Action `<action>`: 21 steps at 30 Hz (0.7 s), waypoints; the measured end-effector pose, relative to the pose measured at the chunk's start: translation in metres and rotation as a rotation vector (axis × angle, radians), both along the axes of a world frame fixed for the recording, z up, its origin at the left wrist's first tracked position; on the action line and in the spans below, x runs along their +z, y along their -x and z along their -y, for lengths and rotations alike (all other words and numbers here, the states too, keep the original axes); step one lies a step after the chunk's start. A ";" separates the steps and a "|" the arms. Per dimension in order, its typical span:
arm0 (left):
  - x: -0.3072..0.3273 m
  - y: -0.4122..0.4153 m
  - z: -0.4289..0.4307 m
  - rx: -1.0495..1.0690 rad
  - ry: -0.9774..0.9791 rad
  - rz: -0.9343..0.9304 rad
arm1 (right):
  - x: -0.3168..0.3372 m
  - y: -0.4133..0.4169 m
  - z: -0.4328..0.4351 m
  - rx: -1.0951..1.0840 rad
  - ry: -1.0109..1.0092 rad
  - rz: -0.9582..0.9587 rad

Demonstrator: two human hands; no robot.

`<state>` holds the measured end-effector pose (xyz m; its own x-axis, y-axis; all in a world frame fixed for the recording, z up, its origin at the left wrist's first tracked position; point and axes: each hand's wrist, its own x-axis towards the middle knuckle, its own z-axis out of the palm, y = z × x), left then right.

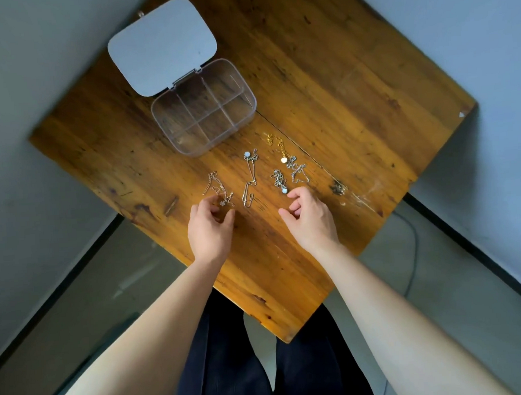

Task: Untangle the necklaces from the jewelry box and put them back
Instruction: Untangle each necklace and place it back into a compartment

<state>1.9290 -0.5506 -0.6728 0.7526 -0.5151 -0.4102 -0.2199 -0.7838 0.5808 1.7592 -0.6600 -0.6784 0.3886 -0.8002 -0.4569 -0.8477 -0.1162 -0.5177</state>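
A clear plastic jewelry box (pixel 202 109) with several empty compartments stands open on the wooden table, its grey lid (pixel 160 42) folded back. Several necklaces lie in a row in front of it: a rose-gold chain (pixel 216 187) at the left, a silver chain (pixel 250 179) with a round pendant, a small silver bunch (pixel 279 179), a silver chain (pixel 298 171) and a gold chain (pixel 276 142) at the right. My left hand (pixel 209 230) hovers at the rose-gold chain, fingers curled, touching its near end. My right hand (pixel 310 219) is beside the silver bunch, fingers apart, holding nothing.
The wooden table (pixel 338 87) sits cornerwise, with its near corner toward my legs. A dark knot or stain (pixel 338 187) marks the wood right of the necklaces. A cable (pixel 413 249) runs over the floor at the right. Grey walls surround the table.
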 end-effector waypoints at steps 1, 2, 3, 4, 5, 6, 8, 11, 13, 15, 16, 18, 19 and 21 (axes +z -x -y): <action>0.000 -0.001 0.001 0.000 -0.004 0.015 | 0.000 0.000 0.001 -0.006 0.000 0.004; -0.001 -0.002 0.002 -0.010 -0.011 0.034 | -0.001 0.000 0.002 -0.017 0.002 0.007; -0.002 -0.002 0.002 -0.026 -0.025 0.053 | -0.001 0.000 0.003 -0.032 0.003 0.011; -0.003 -0.002 0.002 -0.038 -0.039 0.065 | -0.002 0.000 0.004 -0.049 0.006 0.013; -0.004 -0.002 0.003 -0.041 -0.049 0.063 | -0.002 0.000 0.005 -0.068 0.008 0.014; -0.005 -0.002 0.003 -0.037 -0.054 0.052 | -0.002 0.000 0.005 -0.085 0.009 0.012; -0.006 -0.004 0.004 -0.026 -0.055 0.025 | -0.003 -0.001 0.004 -0.108 0.010 0.002; -0.004 -0.004 0.004 -0.015 -0.058 0.005 | -0.003 -0.006 0.004 -0.118 0.020 -0.004; -0.002 -0.002 0.001 -0.010 -0.051 -0.007 | -0.003 -0.009 0.003 -0.127 0.038 0.010; -0.001 -0.001 -0.002 0.015 -0.033 -0.055 | -0.004 -0.012 0.001 -0.128 0.071 0.018; -0.001 0.000 -0.005 0.029 -0.025 -0.092 | -0.004 -0.013 0.000 -0.119 0.088 0.011; -0.002 0.002 -0.011 0.069 -0.011 -0.208 | -0.005 -0.013 -0.002 -0.098 0.109 -0.017; -0.002 0.003 -0.014 0.108 0.006 -0.292 | -0.006 -0.013 -0.002 -0.093 0.110 -0.025; 0.000 0.005 -0.017 0.233 0.071 -0.488 | -0.008 -0.011 -0.001 -0.083 0.095 -0.025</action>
